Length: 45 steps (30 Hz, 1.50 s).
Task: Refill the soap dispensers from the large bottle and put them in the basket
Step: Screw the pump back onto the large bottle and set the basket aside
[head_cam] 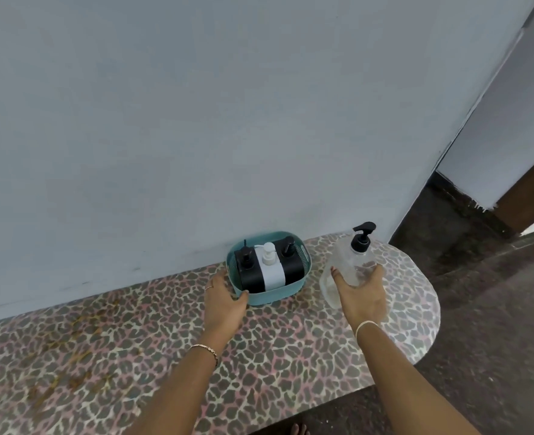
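Basket [275,297] sat far on table [134,356] by wall [196,120]; bottle [355,260] was just right of it, right hand [361,295] gripping its body. Three dispensers [270,273] in basket: black, white, black. Left hand [223,301] gripped basket's near-left corner.

One teal basket [268,299] holds three soap dispensers [272,277]: one white dispenser [269,262] and two black, the left black dispenser [249,277] at its nine o'clock, the right black dispenser [291,266] at its three o'clock. One large clear bottle [351,262] stands at the basket's three o'clock. Two hands show, the left hand [224,304] and the right hand [361,298].
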Each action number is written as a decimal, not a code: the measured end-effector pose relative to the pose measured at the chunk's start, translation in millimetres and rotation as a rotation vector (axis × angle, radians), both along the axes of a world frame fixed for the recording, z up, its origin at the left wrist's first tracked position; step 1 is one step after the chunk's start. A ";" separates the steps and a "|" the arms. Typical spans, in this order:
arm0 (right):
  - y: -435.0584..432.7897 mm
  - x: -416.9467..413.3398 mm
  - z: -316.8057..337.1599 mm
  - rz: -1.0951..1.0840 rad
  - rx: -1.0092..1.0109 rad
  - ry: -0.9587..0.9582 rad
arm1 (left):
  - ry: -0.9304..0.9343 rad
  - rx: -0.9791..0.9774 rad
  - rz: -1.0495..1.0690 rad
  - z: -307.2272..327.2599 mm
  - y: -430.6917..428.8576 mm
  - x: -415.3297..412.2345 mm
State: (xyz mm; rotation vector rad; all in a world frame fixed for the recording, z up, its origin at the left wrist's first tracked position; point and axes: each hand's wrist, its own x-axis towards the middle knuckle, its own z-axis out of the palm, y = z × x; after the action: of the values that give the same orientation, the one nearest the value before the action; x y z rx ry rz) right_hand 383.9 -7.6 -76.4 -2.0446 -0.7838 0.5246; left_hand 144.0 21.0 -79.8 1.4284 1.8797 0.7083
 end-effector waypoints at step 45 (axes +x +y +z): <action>85.7 27.8 -37.0 0.273 -0.104 0.014 | -0.098 -0.138 0.094 -32.0 22.0 17.2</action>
State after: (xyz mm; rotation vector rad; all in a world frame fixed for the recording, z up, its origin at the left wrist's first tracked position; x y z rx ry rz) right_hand 411.6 78.1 -113.3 -2.0369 -1.0544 0.7442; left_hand 161.3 43.0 -111.8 1.2052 1.8908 0.6667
